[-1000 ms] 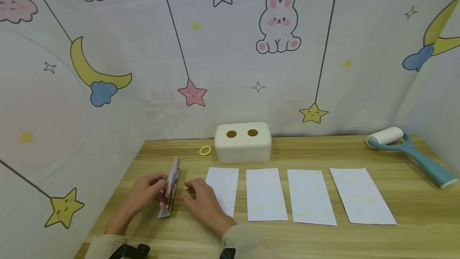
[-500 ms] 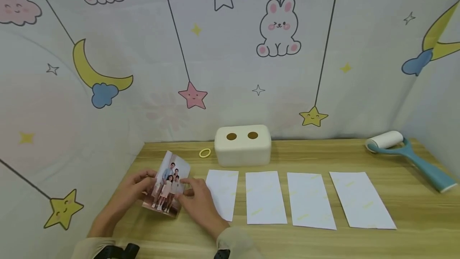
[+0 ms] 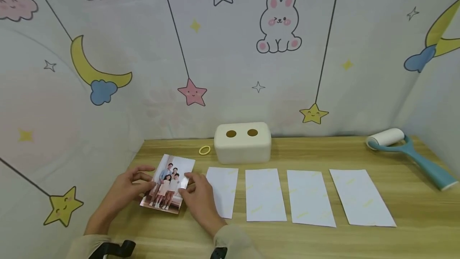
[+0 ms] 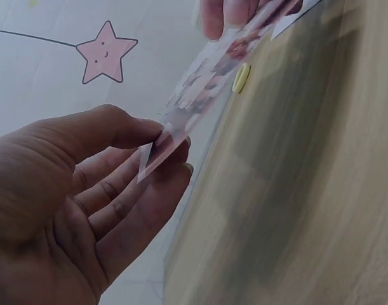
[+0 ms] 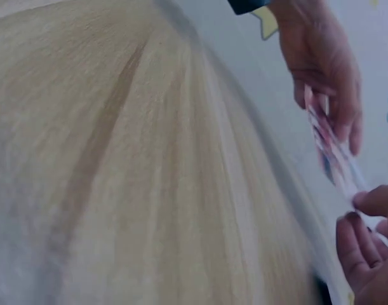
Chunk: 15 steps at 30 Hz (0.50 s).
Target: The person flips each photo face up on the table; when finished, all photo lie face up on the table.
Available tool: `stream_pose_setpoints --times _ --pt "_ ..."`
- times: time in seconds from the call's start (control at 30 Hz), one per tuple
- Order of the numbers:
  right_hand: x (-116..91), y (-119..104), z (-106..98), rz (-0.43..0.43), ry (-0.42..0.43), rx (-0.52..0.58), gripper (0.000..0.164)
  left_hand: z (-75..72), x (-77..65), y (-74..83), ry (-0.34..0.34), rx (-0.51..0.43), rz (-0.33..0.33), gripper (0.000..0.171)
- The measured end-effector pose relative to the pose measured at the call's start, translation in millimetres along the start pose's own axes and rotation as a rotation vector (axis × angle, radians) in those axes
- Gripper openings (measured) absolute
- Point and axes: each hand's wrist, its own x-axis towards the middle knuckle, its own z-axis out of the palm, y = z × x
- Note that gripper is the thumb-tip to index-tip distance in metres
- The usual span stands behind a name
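In the head view a printed photo [image 3: 166, 185] of a group of people is held picture side up at the table's left. My left hand [image 3: 123, 189] pinches its left edge between thumb and fingers. On the opposite edge my right hand [image 3: 203, 201] grips it with thumb and fingertips. The left wrist view catches the photo [image 4: 203, 89] nearly edge-on, raised off the wood, the left thumb over its corner. Both hands also appear in the right wrist view, the photo [image 5: 333, 152] stretched between them.
Several white cards [image 3: 266, 195] lie in a row right of the photo, the leftmost partly behind my right hand. Behind stand a cream box [image 3: 242, 149] with two round holes and a yellow ring [image 3: 205, 150]. A blue-handled lint roller [image 3: 413, 153] lies at far right.
The photo, seen almost edge-on in the left hand a second ago, has turned picture side up and flattened out. My right hand, earlier apart from it, has taken hold of its right edge.
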Motion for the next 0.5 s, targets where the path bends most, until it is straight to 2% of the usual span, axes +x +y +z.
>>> stream_pose_setpoints --times 0.1,0.3,0.5 --pt "-1.0 0.3 2.6 -0.019 -0.005 -0.039 0.04 -0.5 0.2 -3.2 -0.017 0.031 0.01 0.054" --pt "-3.0 2.0 5.3 -0.056 -0.037 -0.153 0.044 -2.0 2.2 -10.7 -0.068 0.08 0.034 0.042" --pt "-3.3 2.3 4.8 -0.024 -0.104 -0.205 0.054 -0.2 4.9 -20.9 -0.08 0.09 0.044 0.04"
